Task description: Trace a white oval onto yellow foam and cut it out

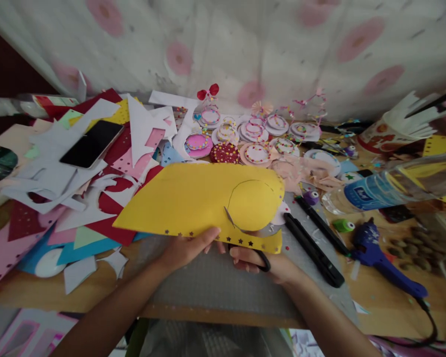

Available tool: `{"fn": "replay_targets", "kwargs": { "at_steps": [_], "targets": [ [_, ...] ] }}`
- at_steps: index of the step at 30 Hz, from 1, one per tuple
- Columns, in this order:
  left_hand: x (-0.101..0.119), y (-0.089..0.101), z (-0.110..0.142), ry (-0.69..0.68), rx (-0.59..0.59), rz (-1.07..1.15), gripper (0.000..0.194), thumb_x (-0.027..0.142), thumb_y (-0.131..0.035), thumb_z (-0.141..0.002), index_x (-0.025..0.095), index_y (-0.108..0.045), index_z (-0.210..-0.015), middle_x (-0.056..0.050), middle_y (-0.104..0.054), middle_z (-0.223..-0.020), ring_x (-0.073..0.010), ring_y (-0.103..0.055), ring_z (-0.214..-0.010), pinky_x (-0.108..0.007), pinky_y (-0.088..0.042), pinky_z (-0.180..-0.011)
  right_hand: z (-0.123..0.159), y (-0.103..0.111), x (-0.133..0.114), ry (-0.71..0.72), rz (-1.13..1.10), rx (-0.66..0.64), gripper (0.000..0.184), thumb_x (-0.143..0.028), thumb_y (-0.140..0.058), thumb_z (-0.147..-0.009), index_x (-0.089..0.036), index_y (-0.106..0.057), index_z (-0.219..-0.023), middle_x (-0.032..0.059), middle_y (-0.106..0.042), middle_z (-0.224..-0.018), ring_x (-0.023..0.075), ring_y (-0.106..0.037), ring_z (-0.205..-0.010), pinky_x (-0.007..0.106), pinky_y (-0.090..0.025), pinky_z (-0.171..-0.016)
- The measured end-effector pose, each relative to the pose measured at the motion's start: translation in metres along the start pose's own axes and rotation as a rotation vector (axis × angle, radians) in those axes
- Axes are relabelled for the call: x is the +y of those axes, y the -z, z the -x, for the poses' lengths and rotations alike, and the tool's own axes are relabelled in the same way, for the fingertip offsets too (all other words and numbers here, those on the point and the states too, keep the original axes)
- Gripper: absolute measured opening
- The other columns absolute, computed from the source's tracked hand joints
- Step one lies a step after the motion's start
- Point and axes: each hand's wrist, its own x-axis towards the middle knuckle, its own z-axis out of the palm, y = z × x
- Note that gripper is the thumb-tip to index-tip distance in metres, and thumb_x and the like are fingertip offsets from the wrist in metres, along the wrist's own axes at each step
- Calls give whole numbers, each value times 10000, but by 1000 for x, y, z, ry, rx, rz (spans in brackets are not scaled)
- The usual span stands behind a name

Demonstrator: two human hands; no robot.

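Observation:
My left hand [188, 248] pinches the near edge of a yellow paper sheet [193, 198], thumb on top, and holds it above the table. A circle is pencilled on the sheet, and a cut runs part of the way round it. My right hand [258, 260] sits under the sheet's near right edge, its fingers closed through the black handles of scissors [263, 262]. The scissor blades are hidden behind the paper at the cut. Small star holes line the sheet's near edge.
Paper scraps in white, red, pink and blue, with a black phone [91, 144] on top, cover the left. Decorated paper discs [245, 139] stand at the back. To the right lie black cutters [314, 245], a blue glue gun [379, 255], a plastic bottle [386, 191] and small punches.

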Motion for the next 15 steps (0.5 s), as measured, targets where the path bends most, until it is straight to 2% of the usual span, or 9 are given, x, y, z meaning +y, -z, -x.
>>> {"fn": "replay_targets", "kwargs": {
  "at_steps": [4,7,15],
  "targets": [
    [7,-1,2,-33,-19,-206,520,502,-465,-890,198,-508,-470,28,-491,-486,-108,-498,-515,-226,-446,-607,1,0,-2,-7,-29,-67,397,-561,-689,-721,-179,-590,-763,-54,-469,-569,50,-321,-451,206,-202,-401],
    [10,-1,1,-33,-10,-225,525,524,-449,-889,206,-480,-473,28,-486,-488,-114,-494,-509,-230,-446,-590,1,-1,-4,-37,-70,-27,426,-555,-725,-674,-181,-613,-843,-60,-473,-566,52,-310,-444,213,-193,-407],
    [8,-3,1,-24,12,-256,550,581,-433,-879,210,-435,-472,29,-479,-469,-119,-481,-495,-241,-454,-588,0,-2,-4,-105,-16,-11,467,-628,-698,-653,-181,-582,-726,-46,-475,-551,67,-336,-464,222,-207,-432]
  ]
}}
